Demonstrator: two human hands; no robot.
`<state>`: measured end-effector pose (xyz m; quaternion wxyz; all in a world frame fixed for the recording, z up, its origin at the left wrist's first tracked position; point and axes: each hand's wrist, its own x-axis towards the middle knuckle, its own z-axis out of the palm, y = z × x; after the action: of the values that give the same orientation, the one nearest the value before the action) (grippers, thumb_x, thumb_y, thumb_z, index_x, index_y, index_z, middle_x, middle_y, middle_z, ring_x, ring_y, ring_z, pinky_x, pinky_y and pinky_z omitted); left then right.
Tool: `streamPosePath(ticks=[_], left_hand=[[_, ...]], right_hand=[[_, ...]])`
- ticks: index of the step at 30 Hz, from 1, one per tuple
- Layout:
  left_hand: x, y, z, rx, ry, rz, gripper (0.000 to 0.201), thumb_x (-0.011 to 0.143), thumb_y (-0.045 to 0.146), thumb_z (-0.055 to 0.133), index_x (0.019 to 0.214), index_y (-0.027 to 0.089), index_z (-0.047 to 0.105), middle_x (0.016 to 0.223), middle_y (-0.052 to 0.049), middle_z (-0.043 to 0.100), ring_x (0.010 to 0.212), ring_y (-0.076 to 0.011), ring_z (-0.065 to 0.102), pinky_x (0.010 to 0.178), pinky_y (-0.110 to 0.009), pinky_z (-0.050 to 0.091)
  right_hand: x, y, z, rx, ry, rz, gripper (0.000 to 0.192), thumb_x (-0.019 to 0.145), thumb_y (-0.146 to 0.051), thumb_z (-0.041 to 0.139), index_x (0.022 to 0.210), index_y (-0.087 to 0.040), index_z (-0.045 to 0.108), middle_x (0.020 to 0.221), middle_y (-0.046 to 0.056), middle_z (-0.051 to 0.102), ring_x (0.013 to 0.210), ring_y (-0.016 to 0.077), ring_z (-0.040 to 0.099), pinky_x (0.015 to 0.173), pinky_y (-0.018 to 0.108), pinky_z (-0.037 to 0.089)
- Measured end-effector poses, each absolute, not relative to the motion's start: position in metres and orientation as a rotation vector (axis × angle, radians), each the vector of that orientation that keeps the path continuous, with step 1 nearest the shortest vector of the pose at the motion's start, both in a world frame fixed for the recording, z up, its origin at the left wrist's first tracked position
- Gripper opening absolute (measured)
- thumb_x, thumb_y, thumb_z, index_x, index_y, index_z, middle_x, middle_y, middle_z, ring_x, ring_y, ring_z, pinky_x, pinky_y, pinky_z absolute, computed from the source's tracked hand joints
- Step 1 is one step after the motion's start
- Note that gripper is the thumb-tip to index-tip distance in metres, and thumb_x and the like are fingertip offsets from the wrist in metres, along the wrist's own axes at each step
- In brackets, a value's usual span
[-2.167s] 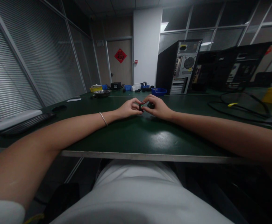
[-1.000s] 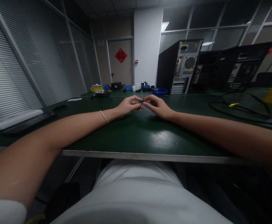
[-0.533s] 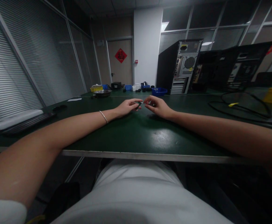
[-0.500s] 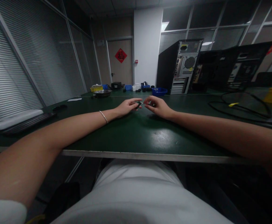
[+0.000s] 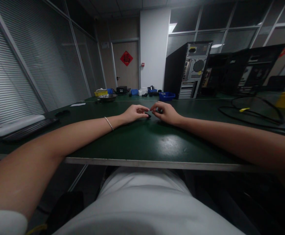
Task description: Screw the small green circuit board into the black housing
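Observation:
In the middle of the green table my left hand (image 5: 134,113) and my right hand (image 5: 166,113) almost meet at the fingertips. Against the tip of my left thumb is a small black part (image 5: 148,116), apparently held by that hand; its lower side blends into the dark table. My right thumb and index finger are pinched together. From them a thin, light, metal-looking piece (image 5: 150,110) points toward my left index fingertip. It is too small to name, and whether it touches the black part cannot be made out.
Farther back are a blue tray (image 5: 167,96), a round metal dish (image 5: 107,98) and a yellow bin (image 5: 100,93). A computer tower (image 5: 187,70) stands at the back right, with black cables (image 5: 252,111) to the right. At the left lies a keyboard (image 5: 32,128).
The black part has tilted and dropped slightly below my left index finger. My left fingers have drawn closer to the right fingertips. The right hand has barely moved.

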<state>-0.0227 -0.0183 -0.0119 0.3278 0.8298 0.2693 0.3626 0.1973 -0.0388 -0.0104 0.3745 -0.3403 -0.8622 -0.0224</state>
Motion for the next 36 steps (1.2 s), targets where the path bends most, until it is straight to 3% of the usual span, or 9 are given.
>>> streamPosePath(ticks=[5, 11, 16, 21, 25, 28, 36], left_hand=[[-0.022, -0.015, -0.014, 2.216, 0.73, 0.959, 0.036, 0.076, 0.033, 0.069, 0.103, 0.01, 0.067, 0.1, -0.012, 0.069, 0.093, -0.0222, 0.064, 0.087, -0.039, 0.048], [-0.022, -0.018, -0.014, 2.348, 0.785, 0.944, 0.039, 0.075, 0.036, 0.069, 0.107, 0.014, 0.066, 0.105, -0.011, 0.065, 0.09, -0.0214, 0.061, 0.083, -0.037, 0.048], [-0.019, -0.025, -0.012, 2.604, 0.57, 0.812, 0.038, 0.077, 0.028, 0.068, 0.113, 0.019, 0.064, 0.12, -0.011, 0.06, 0.11, -0.0232, 0.056, 0.097, -0.036, 0.041], [-0.019, -0.021, -0.013, 2.316, 0.653, 0.894, 0.027, 0.069, 0.022, 0.075, 0.094, 0.017, 0.069, 0.099, -0.007, 0.067, 0.093, -0.0208, 0.06, 0.09, -0.036, 0.045], [-0.022, -0.01, -0.018, 2.124, 0.69, 0.978, 0.029, 0.078, 0.025, 0.068, 0.104, 0.015, 0.064, 0.096, -0.007, 0.067, 0.088, -0.018, 0.064, 0.084, -0.036, 0.049], [-0.025, -0.002, -0.022, 1.985, 0.725, 1.029, 0.026, 0.083, 0.03, 0.061, 0.101, 0.011, 0.065, 0.094, -0.01, 0.068, 0.084, -0.0165, 0.065, 0.08, -0.035, 0.05], [-0.024, -0.001, -0.022, 1.817, 0.698, 1.036, 0.035, 0.07, 0.02, 0.077, 0.102, 0.01, 0.066, 0.087, -0.008, 0.071, 0.08, -0.0156, 0.067, 0.083, -0.036, 0.051]], right_hand=[[0.198, -0.037, -0.012, -0.878, -2.208, -0.069, 0.019, 0.077, -0.018, 0.059, 0.093, -0.021, 0.069, 0.087, 0.003, 0.064, 0.072, 0.018, 0.057, 0.064, 0.028, 0.043], [0.2, -0.032, -0.013, -0.899, -2.135, -0.098, 0.018, 0.079, -0.02, 0.058, 0.094, -0.02, 0.068, 0.087, 0.003, 0.064, 0.072, 0.0178, 0.057, 0.065, 0.029, 0.043], [0.2, -0.029, -0.015, -0.92, -2.101, -0.098, 0.016, 0.08, -0.022, 0.057, 0.092, -0.02, 0.067, 0.087, 0.004, 0.065, 0.072, 0.0184, 0.058, 0.064, 0.029, 0.044], [0.199, -0.032, -0.014, -0.908, -2.128, -0.085, 0.016, 0.08, -0.021, 0.057, 0.093, -0.02, 0.067, 0.087, 0.004, 0.065, 0.072, 0.0183, 0.058, 0.064, 0.029, 0.044], [0.198, -0.035, -0.013, -0.895, -2.154, -0.078, 0.016, 0.08, -0.02, 0.057, 0.094, -0.02, 0.066, 0.087, 0.004, 0.065, 0.072, 0.0183, 0.057, 0.064, 0.029, 0.044], [0.198, -0.035, -0.013, -0.88, -2.179, -0.072, 0.017, 0.08, -0.02, 0.057, 0.094, -0.02, 0.066, 0.086, 0.004, 0.064, 0.07, 0.0175, 0.056, 0.064, 0.028, 0.044], [0.197, -0.034, -0.014, -0.875, -2.209, -0.071, 0.019, 0.079, -0.02, 0.057, 0.095, -0.02, 0.067, 0.086, 0.004, 0.065, 0.071, 0.0176, 0.056, 0.065, 0.029, 0.043]])
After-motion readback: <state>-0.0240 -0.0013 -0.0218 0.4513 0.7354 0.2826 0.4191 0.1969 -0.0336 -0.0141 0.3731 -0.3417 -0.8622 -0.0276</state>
